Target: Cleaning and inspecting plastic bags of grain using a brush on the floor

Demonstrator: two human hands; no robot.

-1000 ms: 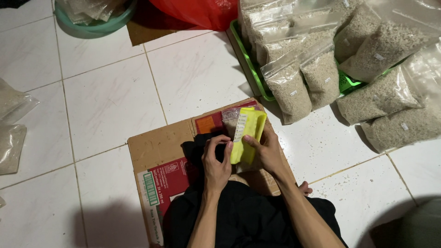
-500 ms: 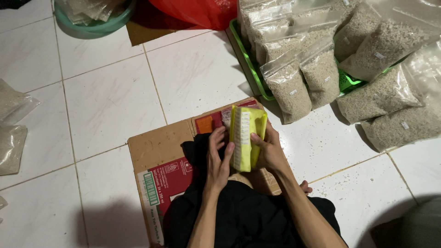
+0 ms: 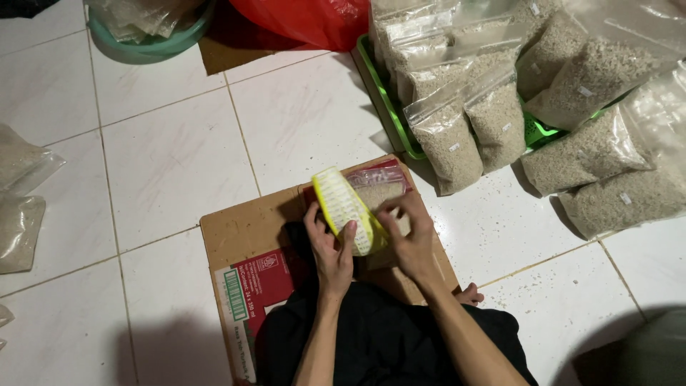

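While you sit on the flattened cardboard [image 3: 246, 236], your left hand [image 3: 330, 246] wraps the lower end of the yellow sheet [image 3: 345, 207], fingers curled around its edge with the thumb laid along the front. Your right hand [image 3: 409, 232] is beside it, fingertips bunched at the sheet's right edge (whether they pinch it or the bag behind, I cannot tell). The sheet lies between both hands, above your lap, its long axis tilted up and to the left; your left hand has the firmer hold. It looks like a curved yellow backing covered in rows of small white labels. Just behind it lies a clear bag [image 3: 379, 189] of pale grain. Farther off, filled bags crowd a green tray [image 3: 386, 107].
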